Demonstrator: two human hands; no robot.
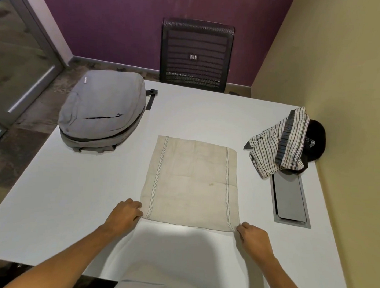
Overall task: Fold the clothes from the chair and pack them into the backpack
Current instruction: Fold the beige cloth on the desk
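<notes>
A cream cloth (191, 181) with thin stripes along two sides lies flat in the middle of the white table (76, 204). My left hand (126, 213) pinches its near left corner. My right hand (253, 236) pinches its near right corner. A grey backpack (103, 108) lies zipped at the table's far left. A crumpled checked garment (281, 144) sits at the far right, draped over a black cap (316, 139). A black mesh chair (196, 56) stands behind the table with nothing visible on it.
A grey cable hatch (290, 199) is set into the table at the right, just below the checked garment. A yellow wall runs along the table's right side, a purple wall behind the chair. A glass door is at the far left.
</notes>
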